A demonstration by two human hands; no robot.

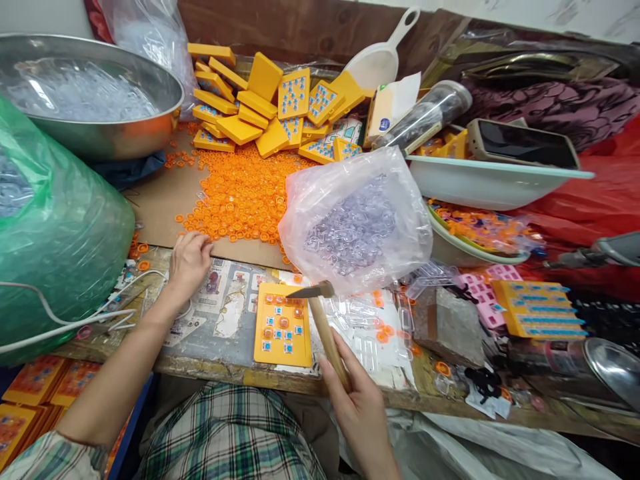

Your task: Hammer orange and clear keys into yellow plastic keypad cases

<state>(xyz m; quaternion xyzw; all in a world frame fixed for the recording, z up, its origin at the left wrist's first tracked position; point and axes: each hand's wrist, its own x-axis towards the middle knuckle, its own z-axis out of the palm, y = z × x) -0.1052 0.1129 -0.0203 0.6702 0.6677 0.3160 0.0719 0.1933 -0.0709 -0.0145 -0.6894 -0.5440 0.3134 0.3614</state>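
Note:
In my right hand is a small hammer, gripped by its wooden handle. Its dark metal head hangs over the top right part of a flat yellow-orange plastic block on the bench. Blue-and-white square pieces are set in that block, and orange rings sit over several of them in the upper part. My left hand rests at the near edge of a pile of small orange plastic rings. Its fingers are curled together, and whatever may be between them is hidden.
A plastic bag of clear pieces lies right of the rings. Yellow blocks are heaped behind. A steel bowl and green bag stand left. On the right are a pale tray holding a phone and a grey block.

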